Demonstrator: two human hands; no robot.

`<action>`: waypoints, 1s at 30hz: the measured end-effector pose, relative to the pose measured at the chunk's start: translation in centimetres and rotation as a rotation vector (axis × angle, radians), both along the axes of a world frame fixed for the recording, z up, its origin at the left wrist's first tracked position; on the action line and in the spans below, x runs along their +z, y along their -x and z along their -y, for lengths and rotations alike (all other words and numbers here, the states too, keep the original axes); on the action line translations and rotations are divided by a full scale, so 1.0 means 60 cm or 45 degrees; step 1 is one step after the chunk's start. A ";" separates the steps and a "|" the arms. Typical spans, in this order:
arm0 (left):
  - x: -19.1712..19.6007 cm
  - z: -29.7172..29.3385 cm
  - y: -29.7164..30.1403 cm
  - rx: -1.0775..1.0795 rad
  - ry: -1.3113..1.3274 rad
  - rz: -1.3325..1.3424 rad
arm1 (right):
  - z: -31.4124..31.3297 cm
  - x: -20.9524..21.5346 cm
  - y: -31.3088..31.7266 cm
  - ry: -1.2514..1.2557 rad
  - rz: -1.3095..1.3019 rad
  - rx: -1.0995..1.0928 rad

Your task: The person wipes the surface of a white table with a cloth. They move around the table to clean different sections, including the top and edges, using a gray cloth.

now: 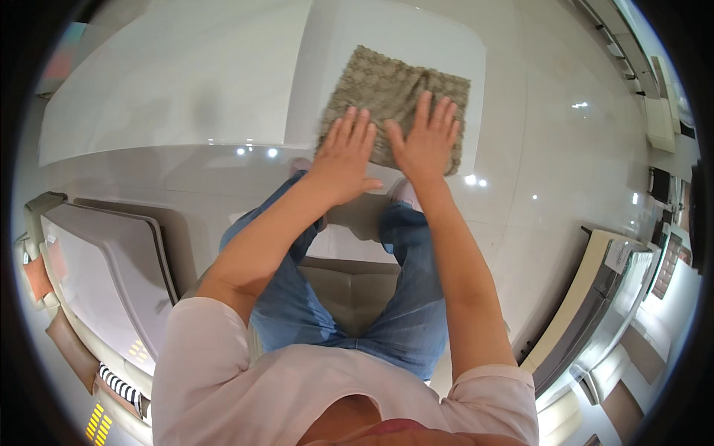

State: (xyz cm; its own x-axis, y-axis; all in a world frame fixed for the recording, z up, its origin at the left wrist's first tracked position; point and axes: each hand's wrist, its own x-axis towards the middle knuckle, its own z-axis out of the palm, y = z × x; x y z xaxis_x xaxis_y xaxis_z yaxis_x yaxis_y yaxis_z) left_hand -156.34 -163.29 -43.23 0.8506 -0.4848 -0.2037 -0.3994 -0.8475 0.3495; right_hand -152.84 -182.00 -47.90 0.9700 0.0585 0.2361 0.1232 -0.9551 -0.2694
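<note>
A brownish-green textured cloth (383, 82), roughly square, lies spread on a glossy white table (312, 67). Some creases run through its middle and right part. My left hand (343, 160) rests its outstretched fingers on the cloth's near left part, the thumb pointing right past its near edge. On the right side of the cloth my right hand (428, 145) lies flat, fingers pointing away and thumb spread to the left. Neither hand grips anything.
The white table's larger section (171, 82) stretches to the left. A low table with a pale top (104, 260) stands at the left. At the right is a dark and cream cabinet (587, 305). Shiny floor tiles (543, 149) run along the right. I sit on a greenish-grey seat (349, 286).
</note>
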 end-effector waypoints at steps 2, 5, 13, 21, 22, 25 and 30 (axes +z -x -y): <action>0.001 -0.027 0.011 0.073 -0.066 0.021 | -0.043 0.015 0.019 -0.023 -0.024 0.138; -0.019 -0.058 0.003 0.209 -0.181 0.155 | -0.081 0.020 0.025 -0.010 -0.063 0.330; -0.056 -0.003 -0.045 0.160 -0.153 0.368 | -0.019 0.009 0.023 0.050 -0.111 0.530; -0.079 0.171 -0.037 0.000 -0.091 0.561 | 0.132 0.016 0.078 0.199 -0.328 0.116; -0.082 0.180 -0.034 -0.018 -0.134 0.634 | 0.142 0.018 0.094 0.129 -0.396 0.024; -0.084 0.169 -0.032 -0.056 -0.093 0.642 | 0.125 0.003 0.114 0.228 -0.309 -0.066; -0.073 0.117 -0.015 -0.043 -0.100 0.495 | 0.088 0.018 0.116 0.303 -0.243 -0.053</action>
State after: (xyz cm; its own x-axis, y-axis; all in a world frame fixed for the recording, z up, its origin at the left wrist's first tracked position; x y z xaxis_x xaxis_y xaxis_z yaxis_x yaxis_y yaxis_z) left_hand -155.44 -170.30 -47.59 0.8554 -0.5097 0.0923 -0.5173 -0.8498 0.1012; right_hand -159.81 -187.30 -46.85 0.9982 0.0495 0.0340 0.0513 -0.9973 -0.0517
